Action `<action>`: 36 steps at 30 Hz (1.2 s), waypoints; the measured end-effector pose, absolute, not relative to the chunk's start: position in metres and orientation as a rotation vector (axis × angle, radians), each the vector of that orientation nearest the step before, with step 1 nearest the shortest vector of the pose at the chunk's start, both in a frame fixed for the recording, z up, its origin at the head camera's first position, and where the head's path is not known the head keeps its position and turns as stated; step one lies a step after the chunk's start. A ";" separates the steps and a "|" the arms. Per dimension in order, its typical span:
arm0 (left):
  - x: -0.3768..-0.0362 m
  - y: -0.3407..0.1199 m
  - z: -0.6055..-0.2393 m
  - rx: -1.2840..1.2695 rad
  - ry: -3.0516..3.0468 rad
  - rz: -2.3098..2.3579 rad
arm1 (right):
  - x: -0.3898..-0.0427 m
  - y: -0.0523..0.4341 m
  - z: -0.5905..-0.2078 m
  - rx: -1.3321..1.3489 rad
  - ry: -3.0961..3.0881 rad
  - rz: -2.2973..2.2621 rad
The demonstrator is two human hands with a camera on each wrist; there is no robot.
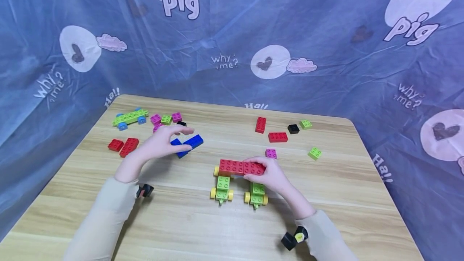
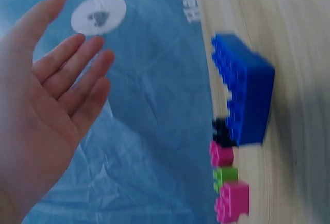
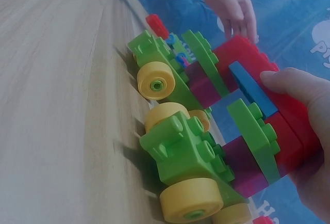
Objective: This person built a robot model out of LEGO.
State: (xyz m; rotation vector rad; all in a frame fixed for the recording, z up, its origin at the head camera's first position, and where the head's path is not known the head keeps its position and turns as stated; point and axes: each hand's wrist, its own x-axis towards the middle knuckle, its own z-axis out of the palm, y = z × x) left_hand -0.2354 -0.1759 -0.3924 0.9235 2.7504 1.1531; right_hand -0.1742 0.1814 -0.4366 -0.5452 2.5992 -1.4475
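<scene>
My right hand (image 1: 270,174) grips the right end of a row of red bricks (image 1: 231,167), thumb on the near side. The row bridges two green wheeled bases (image 1: 222,183) with yellow wheels (image 3: 191,199). Between them, the right wrist view shows purple bricks (image 3: 242,164), thin green plates (image 3: 253,139) and a blue plate (image 3: 252,89) under the red row. My left hand (image 1: 163,142) is held above the table near blue bricks (image 1: 193,142), which look joined at an angle. Its fingers are spread loosely, holding nothing, apart from the blue bricks in the left wrist view.
At the back left stand a green wheeled base with blue wheels (image 1: 130,118), red bricks (image 1: 129,147) and small pink and green bricks (image 1: 166,120). On the right lie loose red (image 1: 278,137), black (image 1: 293,129), pink (image 1: 271,154) and green bricks (image 1: 315,153). A blue cloth hangs behind the table.
</scene>
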 end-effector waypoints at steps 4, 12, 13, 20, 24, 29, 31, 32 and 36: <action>-0.246 -0.189 -0.394 0.854 2.821 1.119 | -0.174 0.181 -0.436 -0.532 2.591 -1.442; -0.265 -0.209 -0.399 0.667 2.918 1.131 | -0.174 0.182 -0.436 -0.539 2.582 -1.463; -0.267 -0.211 -0.399 0.648 2.924 1.132 | -0.174 0.182 -0.436 -0.533 2.581 -1.461; -0.288 -0.219 -0.406 0.606 2.950 1.087 | -0.173 0.181 -0.436 -0.510 2.581 -1.458; -0.298 -0.222 -0.412 0.594 2.955 1.055 | -0.173 0.181 -0.436 -0.514 2.580 -1.458; -0.307 -0.225 -0.420 0.619 2.964 0.978 | -0.174 0.180 -0.437 -0.524 2.578 -1.456; -0.310 -0.226 -0.423 0.631 2.958 0.945 | -0.175 0.180 -0.438 -0.534 2.580 -1.458; -0.311 -0.227 -0.425 0.636 2.955 0.924 | -0.175 0.180 -0.438 -0.536 2.579 -1.462; -0.317 -0.229 -0.431 0.635 2.931 0.864 | -0.174 0.181 -0.438 -0.535 2.571 -1.481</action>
